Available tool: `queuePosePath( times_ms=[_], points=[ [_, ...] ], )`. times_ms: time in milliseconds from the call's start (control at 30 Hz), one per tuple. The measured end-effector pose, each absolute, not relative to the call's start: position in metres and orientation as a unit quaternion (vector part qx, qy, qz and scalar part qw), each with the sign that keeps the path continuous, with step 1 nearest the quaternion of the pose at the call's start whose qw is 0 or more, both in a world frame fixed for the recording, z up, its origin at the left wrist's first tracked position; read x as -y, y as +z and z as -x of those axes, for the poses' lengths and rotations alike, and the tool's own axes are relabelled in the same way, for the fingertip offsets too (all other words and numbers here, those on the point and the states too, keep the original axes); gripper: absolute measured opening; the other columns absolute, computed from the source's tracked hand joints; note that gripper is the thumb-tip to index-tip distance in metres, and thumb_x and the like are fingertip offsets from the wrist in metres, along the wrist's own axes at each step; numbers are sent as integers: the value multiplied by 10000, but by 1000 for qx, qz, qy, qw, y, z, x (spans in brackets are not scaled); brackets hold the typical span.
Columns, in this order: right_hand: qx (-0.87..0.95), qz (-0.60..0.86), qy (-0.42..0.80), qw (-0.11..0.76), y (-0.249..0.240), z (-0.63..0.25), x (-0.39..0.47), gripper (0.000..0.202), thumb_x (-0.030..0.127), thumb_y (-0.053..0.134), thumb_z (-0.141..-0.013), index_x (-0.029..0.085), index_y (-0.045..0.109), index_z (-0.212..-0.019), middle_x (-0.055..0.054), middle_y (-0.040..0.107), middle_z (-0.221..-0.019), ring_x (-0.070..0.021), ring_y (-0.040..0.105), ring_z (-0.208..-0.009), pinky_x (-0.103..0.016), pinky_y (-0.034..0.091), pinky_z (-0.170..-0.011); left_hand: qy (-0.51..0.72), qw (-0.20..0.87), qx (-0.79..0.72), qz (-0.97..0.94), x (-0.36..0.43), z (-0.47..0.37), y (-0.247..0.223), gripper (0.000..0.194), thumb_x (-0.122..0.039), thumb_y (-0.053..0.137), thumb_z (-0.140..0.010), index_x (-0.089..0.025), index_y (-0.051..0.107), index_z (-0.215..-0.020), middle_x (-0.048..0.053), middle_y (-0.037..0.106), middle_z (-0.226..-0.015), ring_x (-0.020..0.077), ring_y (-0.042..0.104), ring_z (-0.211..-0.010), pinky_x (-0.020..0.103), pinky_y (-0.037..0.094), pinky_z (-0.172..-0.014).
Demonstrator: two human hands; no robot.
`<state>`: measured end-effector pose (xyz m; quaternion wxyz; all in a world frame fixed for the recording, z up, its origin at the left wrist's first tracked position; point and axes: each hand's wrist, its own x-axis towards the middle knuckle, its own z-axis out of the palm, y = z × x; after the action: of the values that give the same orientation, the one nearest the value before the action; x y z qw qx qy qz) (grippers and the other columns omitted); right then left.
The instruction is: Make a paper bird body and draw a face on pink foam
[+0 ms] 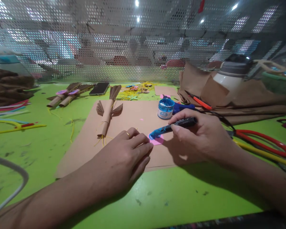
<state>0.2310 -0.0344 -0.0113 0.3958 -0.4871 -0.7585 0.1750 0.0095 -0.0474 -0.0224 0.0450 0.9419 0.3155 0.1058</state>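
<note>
My right hand (197, 133) grips a black marker-like tool (178, 124) whose front part is coated in blue paint. Its tip touches a small pink paper piece (159, 140) bearing a blue mark. At the left edge of that piece rest the fingertips of my left hand (131, 149), bent, with a ring on one finger; whether they pinch anything is hard to see. Beneath lies a brown cardboard sheet (85, 143). An open jar of blue paint (166, 109) stands just beyond the tool. A rolled brown paper figure (106, 119) with pleated wings lies on the sheet's left part.
Two similar paper rolls (68, 95) and a phone (99, 88) lie at the back left. Yellow shreds (138, 90) are behind the sheet. To the right are brown paper (257, 101), a bottle (228, 76), an orange cutter (202, 102) and red-handled scissors (264, 140). Perforated metal (85, 47) closes the back.
</note>
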Motion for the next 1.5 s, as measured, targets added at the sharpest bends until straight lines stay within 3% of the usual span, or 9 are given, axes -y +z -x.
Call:
queuePosePath(
  times_ms=[467, 967, 1233, 1500],
  points=[
    [760, 485, 168, 399, -10, -232, 36, 74, 156, 596, -748, 166, 655, -791, -4, 638, -648, -117, 534, -543, -228, 410, -502, 108, 45, -316, -941, 47, -11, -22, 283, -236, 380, -979, -154, 635, -1072, 80, 597, -987, 221, 448, -887, 409, 396, -818],
    [689, 502, 215, 477, -6, -235, 28, 28, 159, 595, -742, 163, 617, -726, 31, 550, -529, -91, 475, -458, -215, 384, -447, 113, 43, -317, -941, 48, -10, -22, 283, -237, 386, -980, -157, 639, -1077, 88, 607, -1013, 227, 464, -911, 407, 408, -812],
    [682, 502, 234, 477, -7, -237, 24, 55, 193, 613, -776, 163, 618, -731, 33, 536, -518, -95, 477, -456, -227, 378, -450, 118, 37, -315, -941, 49, -9, -22, 272, -236, 397, -974, -163, 637, -1081, 89, 614, -1009, 227, 475, -906, 399, 415, -800],
    [623, 476, 328, 527, -5, -244, 19, 111, 210, 593, -833, 173, 568, -731, 18, 583, -516, -95, 497, -430, -223, 388, -421, 111, 35, -315, -942, 46, -9, -22, 272, -241, 396, -974, -166, 632, -1087, 89, 612, -1023, 230, 482, -917, 398, 412, -810]
  ],
)
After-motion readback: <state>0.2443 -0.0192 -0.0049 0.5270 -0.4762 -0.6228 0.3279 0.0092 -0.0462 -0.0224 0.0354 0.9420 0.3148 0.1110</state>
